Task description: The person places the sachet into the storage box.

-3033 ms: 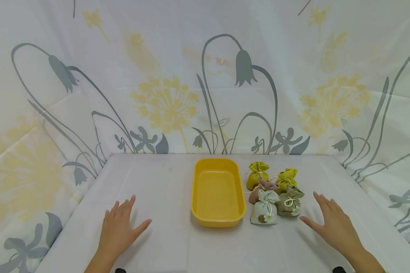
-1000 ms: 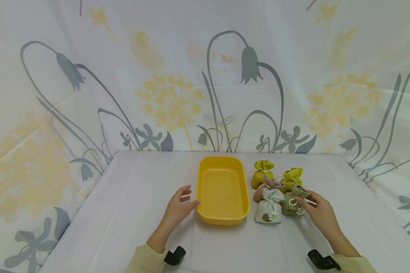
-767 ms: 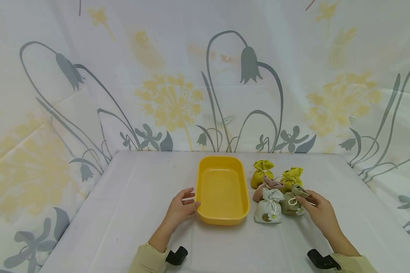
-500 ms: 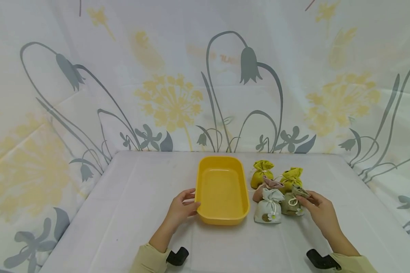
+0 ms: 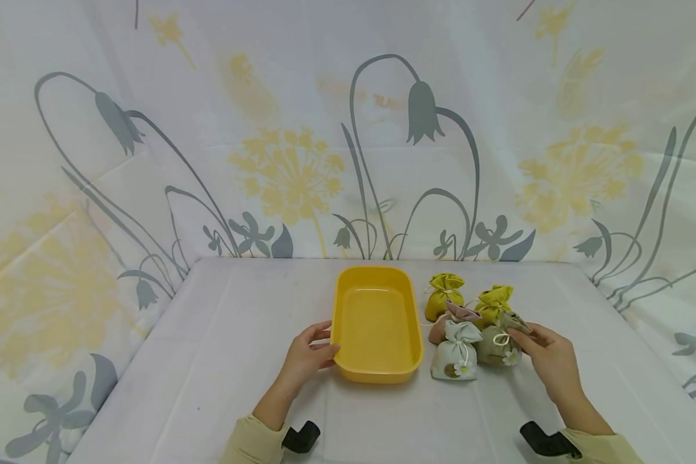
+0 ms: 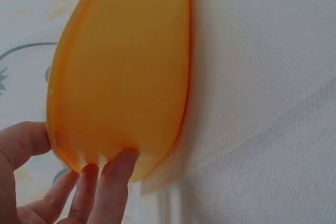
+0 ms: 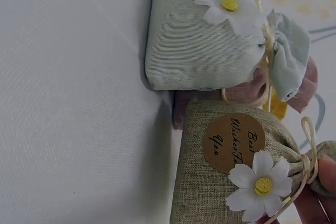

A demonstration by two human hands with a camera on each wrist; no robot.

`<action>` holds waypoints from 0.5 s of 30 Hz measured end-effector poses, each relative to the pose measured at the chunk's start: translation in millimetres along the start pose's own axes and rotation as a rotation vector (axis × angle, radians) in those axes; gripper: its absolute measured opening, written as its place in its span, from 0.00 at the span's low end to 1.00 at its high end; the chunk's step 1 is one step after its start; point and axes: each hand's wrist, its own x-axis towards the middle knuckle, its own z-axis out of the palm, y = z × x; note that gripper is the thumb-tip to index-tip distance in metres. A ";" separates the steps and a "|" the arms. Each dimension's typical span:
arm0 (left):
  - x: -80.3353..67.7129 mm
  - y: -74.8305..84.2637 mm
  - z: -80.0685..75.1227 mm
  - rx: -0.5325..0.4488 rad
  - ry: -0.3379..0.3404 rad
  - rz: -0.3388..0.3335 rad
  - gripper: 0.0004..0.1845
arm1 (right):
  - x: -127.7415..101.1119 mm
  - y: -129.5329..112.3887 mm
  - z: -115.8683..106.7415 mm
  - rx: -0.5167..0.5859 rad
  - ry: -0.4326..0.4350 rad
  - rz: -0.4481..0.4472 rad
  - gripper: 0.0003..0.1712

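Note:
A yellow tray stands empty in the middle of the white table. My left hand holds the tray's near left wall; in the left wrist view the thumb lies over the rim and the fingertips press the tray's outer side. Right of the tray stands a cluster of small fabric sachets. My right hand pinches the tied neck of the olive sachet, which carries a daisy and a round tag. A pale green sachet stands beside it.
Two yellow-green sachets and a pink one sit behind the front pair. A flowered cloth backdrop rises behind and beside the table. Black wrist camera mounts show at the bottom edge.
Over three seconds both hands came in from resting flat on the table. The left hand settled on the tray's edge. The right hand's fingers closed on the olive sachet's neck, tipping it slightly.

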 end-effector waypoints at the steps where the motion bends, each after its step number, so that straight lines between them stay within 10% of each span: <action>1: 0.0 -0.4 0.0 0.001 0.000 0.002 0.29 | 2.7 4.2 -0.2 0.006 0.001 0.006 0.30; 15: 0.0 0.2 -0.1 -0.015 -0.007 -0.009 0.30 | 36.2 60.9 -0.3 0.114 0.064 -0.050 0.27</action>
